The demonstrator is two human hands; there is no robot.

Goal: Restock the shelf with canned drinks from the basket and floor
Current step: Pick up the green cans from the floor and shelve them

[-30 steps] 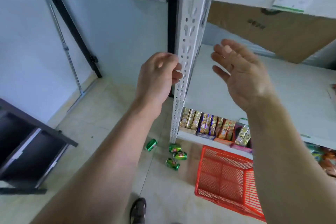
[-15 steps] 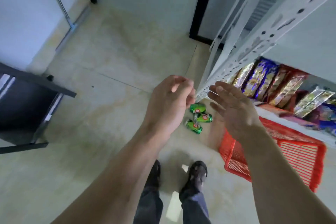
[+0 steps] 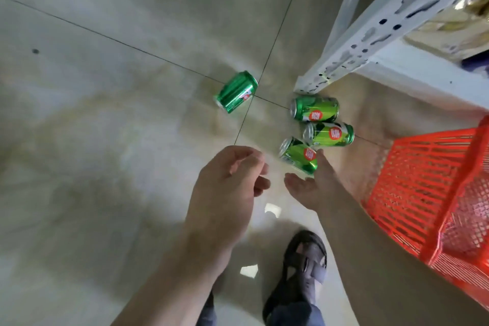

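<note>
Tiled floor (image 3: 132, 127); right hand (image 3: 315, 188) open, fingers touching nearest can (image 3: 299, 155).

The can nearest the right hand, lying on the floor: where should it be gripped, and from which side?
Grip the nearest can across its round body, mid-length, coming down from above. It lies on its side with its ends facing left and right, clear of the neighbouring can, and the open right hand is already beside it.

I see four green cans (image 3: 315, 110) lying on the tiled floor (image 3: 105, 127), a red basket (image 3: 434, 182) at right, shelf post (image 3: 307, 87) standing near.
</note>
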